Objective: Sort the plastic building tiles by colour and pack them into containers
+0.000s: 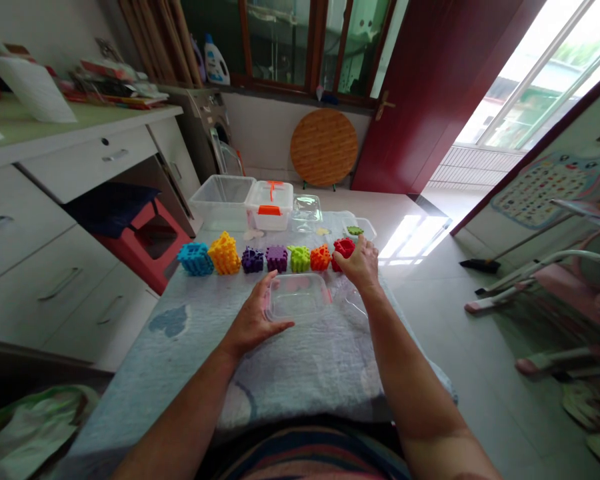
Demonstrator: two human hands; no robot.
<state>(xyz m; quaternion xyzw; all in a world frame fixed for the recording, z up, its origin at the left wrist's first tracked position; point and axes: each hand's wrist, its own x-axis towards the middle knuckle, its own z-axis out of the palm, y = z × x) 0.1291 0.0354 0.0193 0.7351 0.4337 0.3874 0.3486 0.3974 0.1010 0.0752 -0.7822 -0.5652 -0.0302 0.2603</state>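
Observation:
A clear plastic container [299, 297] lies on the cloth-covered table in front of me. My left hand [255, 315] is at its left side, thumb and fingers spread around the edge. My right hand [361, 264] has its thumb and fingers around a red block piece [345, 249] at the right end of a row. Leftward in that row are orange [320, 257], lime green [299, 259], purple [277, 258], dark purple [253, 260], yellow [224, 253] and blue [196, 259] pieces. A clear lid [353, 301] lies right of the container, partly behind my right forearm.
Behind the row stand a large clear bin [223, 200], a lidded box with orange clasps [270, 208] and a clear container [307, 209]. A small tray [369, 229] with a green piece [355, 231] is at the back right. A red stool [135, 233] stands left.

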